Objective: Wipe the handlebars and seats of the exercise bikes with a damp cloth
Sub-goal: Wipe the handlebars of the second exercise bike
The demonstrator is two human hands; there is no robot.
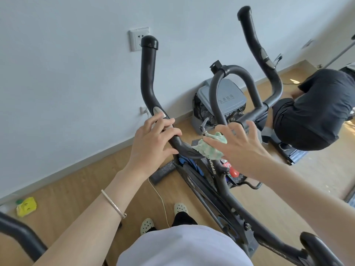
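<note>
Head view, left hand (151, 143) curled round handlebar (148, 77), right hand (238, 146) fingers (217, 145) spread on half-hidden cloth (208, 150)

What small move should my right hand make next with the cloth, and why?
Probably slide the cloth along the handlebar toward the left hand: the right hand presses it flat near the bar's middle, while the left hand grips the bend beside it.

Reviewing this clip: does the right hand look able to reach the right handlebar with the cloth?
Probably yes. The right hand presses the cloth low at the bars' middle, and the right handlebar rises just beyond it with open air between; nothing blocks the way.
</note>
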